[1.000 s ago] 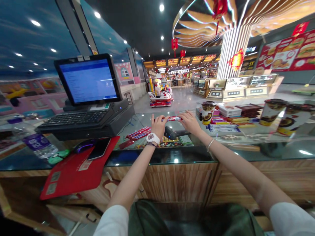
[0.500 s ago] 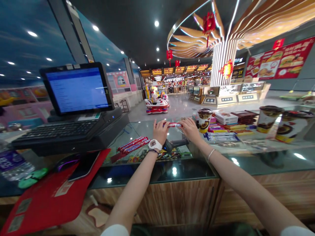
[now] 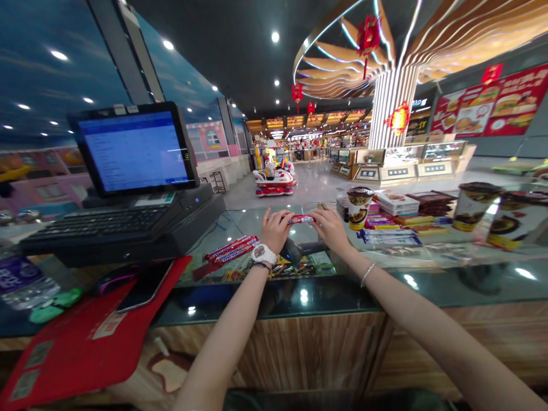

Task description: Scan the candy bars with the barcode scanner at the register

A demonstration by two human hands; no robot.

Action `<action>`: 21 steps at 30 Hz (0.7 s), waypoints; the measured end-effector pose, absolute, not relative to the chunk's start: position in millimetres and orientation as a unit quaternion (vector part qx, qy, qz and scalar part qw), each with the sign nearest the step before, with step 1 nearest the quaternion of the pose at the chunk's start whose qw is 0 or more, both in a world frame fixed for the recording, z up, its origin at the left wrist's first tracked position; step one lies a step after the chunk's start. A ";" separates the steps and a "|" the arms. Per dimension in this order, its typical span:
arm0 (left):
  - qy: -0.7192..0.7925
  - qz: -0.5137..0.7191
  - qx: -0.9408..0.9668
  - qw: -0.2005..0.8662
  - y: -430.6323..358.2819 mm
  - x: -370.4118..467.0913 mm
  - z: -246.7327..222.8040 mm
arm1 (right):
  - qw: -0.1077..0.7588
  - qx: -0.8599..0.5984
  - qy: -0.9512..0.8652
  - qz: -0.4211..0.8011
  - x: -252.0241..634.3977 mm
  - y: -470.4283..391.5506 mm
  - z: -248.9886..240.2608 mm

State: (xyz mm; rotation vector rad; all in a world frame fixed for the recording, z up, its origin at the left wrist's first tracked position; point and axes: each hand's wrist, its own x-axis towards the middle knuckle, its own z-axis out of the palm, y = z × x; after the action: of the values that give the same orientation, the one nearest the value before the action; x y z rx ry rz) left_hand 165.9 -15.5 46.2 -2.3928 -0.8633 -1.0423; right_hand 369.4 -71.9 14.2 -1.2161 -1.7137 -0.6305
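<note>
A red-and-white wrapped candy stick [image 3: 302, 219] is held level above the glass counter [image 3: 240, 222], one end in each hand. My left hand [image 3: 276, 230], with a white watch at the wrist, is closed on its left end. The fingers of my right hand [image 3: 331, 229] pinch the right end. Several similar red sticks [image 3: 231, 251] lie side by side on the glass, left of my left hand. Just below my hands is a black handheld scanner [image 3: 293, 251]. Packets under it are partly hidden.
At the left stand a monitor [image 3: 135, 151] and a keyboard [image 3: 103, 228]; a phone [image 3: 145, 285] lies on a red mat [image 3: 85, 354]. A water bottle [image 3: 23, 279] is at the far left. Cups [image 3: 358, 206] and several snack packs [image 3: 389, 236] are at the right.
My left hand has shifted slightly left and its wrist has turned a little. Both hands still hold the stick. The camera view has moved slightly.
</note>
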 end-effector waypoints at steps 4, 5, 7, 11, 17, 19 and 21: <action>-0.272 -0.380 -0.862 0.198 -12.1 167.5 41.4 | 0.477 -0.488 -0.692 -0.237 371.4 -70.7 13.7; -0.264 -0.388 -0.860 0.200 -10.9 167.6 40.1 | 0.489 -0.483 -0.692 -0.220 371.2 -68.9 13.1; -0.251 -0.403 -0.855 0.207 -8.6 167.6 37.7 | 0.530 -0.471 -0.685 -0.166 370.1 -63.8 11.5; -0.248 -0.413 -0.848 0.220 -5.0 166.3 35.3 | 0.636 -0.467 -0.614 0.023 367.9 -52.3 7.5; -0.251 -0.403 -0.849 0.230 -2.5 164.7 35.1 | 0.677 -0.456 -0.524 0.245 370.2 -48.6 6.9; -0.255 -0.394 -0.852 0.231 -2.2 164.3 34.9 | 0.679 -0.451 -0.514 0.266 370.3 -50.4 8.2; -0.263 -0.388 -0.852 0.233 -2.2 164.0 34.6 | 0.682 -0.447 -0.509 0.275 370.3 -51.7 9.4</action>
State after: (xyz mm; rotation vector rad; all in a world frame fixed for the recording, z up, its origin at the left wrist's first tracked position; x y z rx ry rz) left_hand 164.0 -2.2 34.6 -2.3402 -0.7214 -1.0656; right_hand 370.3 -51.7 9.4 -1.0032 -1.1423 0.6167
